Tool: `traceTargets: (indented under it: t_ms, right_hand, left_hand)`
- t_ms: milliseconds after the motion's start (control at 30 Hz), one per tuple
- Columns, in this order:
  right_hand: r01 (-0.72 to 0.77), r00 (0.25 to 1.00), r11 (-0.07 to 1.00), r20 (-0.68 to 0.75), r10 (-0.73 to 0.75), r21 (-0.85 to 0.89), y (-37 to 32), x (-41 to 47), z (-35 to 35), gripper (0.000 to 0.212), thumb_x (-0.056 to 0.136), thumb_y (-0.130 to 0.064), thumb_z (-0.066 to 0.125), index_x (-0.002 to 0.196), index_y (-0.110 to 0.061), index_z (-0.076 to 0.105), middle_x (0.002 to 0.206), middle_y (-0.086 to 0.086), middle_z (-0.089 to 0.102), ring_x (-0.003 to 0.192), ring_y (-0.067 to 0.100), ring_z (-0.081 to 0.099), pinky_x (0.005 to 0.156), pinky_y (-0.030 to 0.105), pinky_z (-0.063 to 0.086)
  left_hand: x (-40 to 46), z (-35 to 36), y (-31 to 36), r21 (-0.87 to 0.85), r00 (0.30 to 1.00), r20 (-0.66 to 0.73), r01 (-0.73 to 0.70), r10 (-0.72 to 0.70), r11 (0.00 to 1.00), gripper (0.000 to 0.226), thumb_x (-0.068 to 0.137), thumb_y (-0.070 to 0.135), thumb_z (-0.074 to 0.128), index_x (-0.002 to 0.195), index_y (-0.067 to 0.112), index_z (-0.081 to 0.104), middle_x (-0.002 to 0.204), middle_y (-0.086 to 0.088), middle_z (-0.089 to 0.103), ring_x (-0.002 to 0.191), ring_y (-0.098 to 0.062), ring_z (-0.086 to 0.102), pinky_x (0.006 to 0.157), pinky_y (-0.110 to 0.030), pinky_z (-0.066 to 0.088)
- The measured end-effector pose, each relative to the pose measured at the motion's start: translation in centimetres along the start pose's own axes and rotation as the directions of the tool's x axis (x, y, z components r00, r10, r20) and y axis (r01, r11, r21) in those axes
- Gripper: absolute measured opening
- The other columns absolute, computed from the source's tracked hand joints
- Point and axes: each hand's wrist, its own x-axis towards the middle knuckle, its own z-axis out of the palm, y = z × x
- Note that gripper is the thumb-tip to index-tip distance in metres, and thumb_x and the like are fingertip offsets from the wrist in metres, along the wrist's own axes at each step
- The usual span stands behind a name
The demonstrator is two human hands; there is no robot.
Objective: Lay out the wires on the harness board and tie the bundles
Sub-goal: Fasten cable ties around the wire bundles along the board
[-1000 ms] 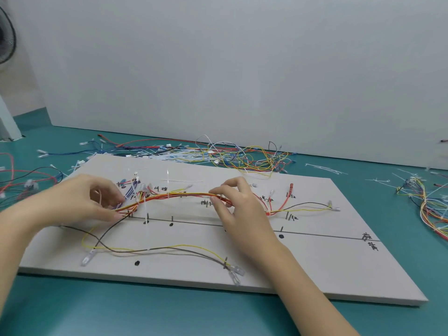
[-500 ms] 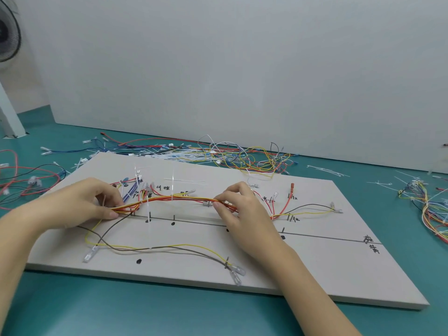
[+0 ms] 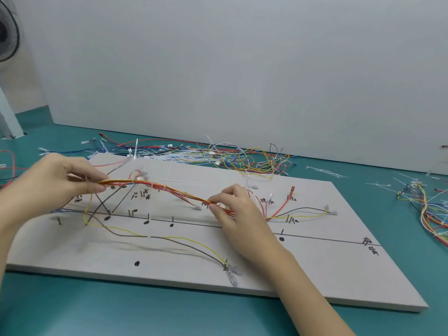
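Both hands, left hand (image 3: 52, 184) and right hand (image 3: 236, 209), pinched the wire bundle (image 3: 160, 187) mid-frame; loose branches risked snagging on harness board (image 3: 315, 263) pins.

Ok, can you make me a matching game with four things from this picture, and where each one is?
Things:
1. red and yellow wire bundle
2. white harness board
3. big tangle of loose wires
4. fan

Places:
A. lying on the green table, under the hands
B. top left corner of the picture
C. held up between the left hand and the right hand
D. on the table behind the board, by the grey wall

Pairs: 1-C, 2-A, 3-D, 4-B
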Motion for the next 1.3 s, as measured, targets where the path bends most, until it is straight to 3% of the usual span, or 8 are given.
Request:
traceTargets:
  t_ms: [233, 300, 400, 500, 667, 800, 1000, 1300]
  right_hand:
    - [0.016, 1.000, 1.000, -0.007, -0.016, -0.020, -0.1, 0.0, -0.3, 0.032, 0.096, -0.020, 0.055, 0.126, -0.028, 0.060, 0.108, -0.008, 0.051, 0.094, 0.007, 0.052, 0.085, 0.033, 0.046]
    - [0.013, 0.999, 1.000, -0.043, -0.013, 0.003, 0.0, 0.0, -0.6, 0.036, 0.094, -0.015, 0.057, 0.129, -0.025, 0.058, 0.109, -0.006, 0.054, 0.091, 0.006, 0.051, 0.086, 0.027, 0.044]
    - [0.020, 0.997, 0.999, -0.081, -0.018, 0.031, 0.1, 0.0, -0.9, 0.033, 0.093, -0.012, 0.059, 0.124, -0.022, 0.062, 0.107, -0.005, 0.057, 0.083, 0.000, 0.046, 0.083, 0.018, 0.041]
    - [0.030, 0.994, 0.999, -0.106, -0.026, 0.033, 0.1, 0.2, -1.2, 0.026, 0.092, -0.009, 0.060, 0.113, -0.022, 0.071, 0.101, -0.005, 0.055, 0.075, -0.004, 0.049, 0.071, 0.011, 0.039]
    - [0.042, 0.991, 0.999, -0.126, -0.041, 0.004, 0.2, 0.2, -1.5, 0.029, 0.089, -0.003, 0.061, 0.102, -0.024, 0.076, 0.098, -0.006, 0.051, 0.085, 0.011, 0.054, 0.073, 0.032, 0.046]
    - [0.120, 0.970, 0.988, -0.199, -0.136, -0.093, 0.2, 0.3, -1.6, 0.035, 0.085, 0.009, 0.059, 0.096, -0.018, 0.078, 0.095, 0.004, 0.051, 0.086, 0.024, 0.052, 0.069, 0.041, 0.046]
    - [0.205, 0.916, 0.937, -0.281, -0.286, -0.283, -1.0, 0.1, -1.7, 0.041, 0.070, 0.019, 0.065, 0.086, -0.017, 0.078, 0.089, 0.009, 0.057, 0.082, 0.030, 0.055, 0.063, 0.043, 0.045]
    - [0.287, 0.930, 0.859, -0.091, -0.356, -0.424, -3.8, -1.0, 0.1, 0.049, 0.062, 0.010, 0.058, 0.096, -0.020, 0.076, 0.096, 0.010, 0.063, 0.080, 0.030, 0.059, 0.062, 0.034, 0.042]
  left_hand:
    - [-0.1, 2.0, 3.2, -0.012, 0.962, -0.273, -0.004, 0.001, 1.000, 0.029, 0.077, 0.011, 0.079, 0.087, 0.037, 0.074, 0.079, 0.009, 0.066, 0.073, 0.002, 0.056, 0.063, -0.012, 0.039]
    - [-0.1, 2.8, 4.0, 0.078, 0.955, -0.297, 0.018, 0.006, 0.997, 0.027, 0.078, 0.018, 0.079, 0.100, 0.031, 0.071, 0.086, 0.005, 0.065, 0.085, -0.002, 0.056, 0.079, -0.021, 0.040]
    - [-0.1, 3.0, 3.8, 0.228, 0.945, -0.200, 0.302, -0.259, 0.926, 0.036, 0.072, 0.038, 0.082, 0.103, 0.033, 0.064, 0.100, -0.009, 0.054, 0.101, -0.033, 0.053, 0.088, -0.043, 0.041]
    - [-0.2, 3.3, 3.5, 0.324, 0.904, -0.037, 0.414, -0.426, 0.851, 0.027, 0.069, 0.038, 0.084, 0.088, 0.031, 0.066, 0.087, -0.004, 0.056, 0.092, -0.031, 0.054, 0.080, -0.038, 0.042]
    - [-0.2, 3.9, 3.8, 0.306, 0.920, 0.044, 0.358, -0.389, 0.882, 0.008, 0.078, 0.022, 0.075, 0.077, 0.029, 0.071, 0.066, 0.007, 0.064, 0.073, -0.020, 0.059, 0.071, -0.033, 0.047]
    - [-0.4, 5.4, 4.5, 0.487, 0.962, -0.163, 0.273, -0.220, 0.830, 0.015, 0.083, 0.018, 0.066, 0.082, 0.033, 0.069, 0.079, 0.003, 0.066, 0.090, -0.030, 0.052, 0.072, -0.037, 0.039]
    - [-0.6, 5.6, 4.3, 0.274, 0.895, -0.444, 0.169, -0.031, 0.947, 0.009, 0.092, 0.023, 0.057, 0.095, 0.029, 0.062, 0.070, 0.006, 0.064, 0.076, -0.031, 0.056, 0.062, -0.038, 0.043]
    - [-0.2, 5.4, 3.9, 0.029, 0.812, -0.568, 0.178, -0.130, 0.984, 0.025, 0.086, 0.030, 0.042, 0.105, 0.031, 0.058, 0.085, 0.009, 0.062, 0.079, -0.029, 0.057, 0.076, -0.043, 0.046]
